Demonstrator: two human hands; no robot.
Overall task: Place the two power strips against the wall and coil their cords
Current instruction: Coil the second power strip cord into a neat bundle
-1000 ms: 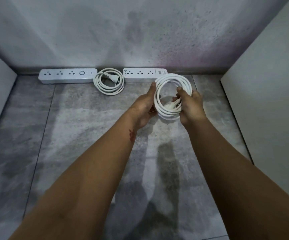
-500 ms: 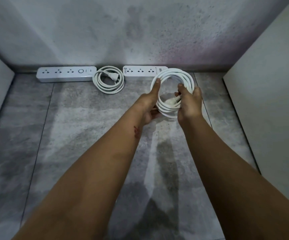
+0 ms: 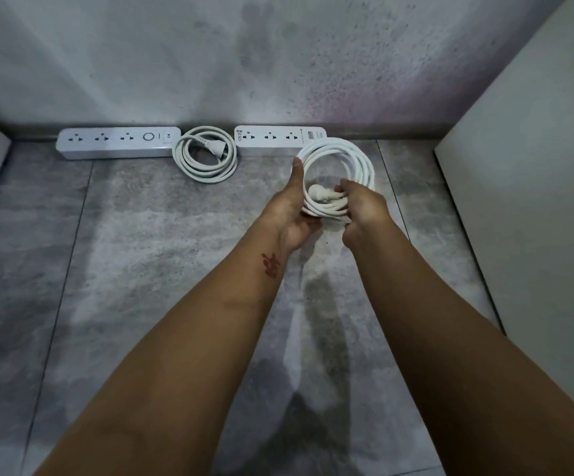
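**Second cord coiled in both hands**

Two white strips lie along the floor's far edge against the wall (image 3: 278, 63): left strip (image 3: 117, 143), right strip (image 3: 271, 140). Between them a coiled cord (image 3: 206, 159) lies flat, plug inside. The left hand (image 3: 292, 211) and right hand (image 3: 364, 207) both grip the second coil (image 3: 344, 159), held just before the right strip, its plug (image 3: 320, 193) inside the loops.

Grey tiled floor (image 3: 141, 269). Lying on it against the wall (image 3: 278, 63): left strip (image 3: 117, 143), its coiled cord (image 3: 205, 159) just beside it, then the right strip (image 3: 271, 139).
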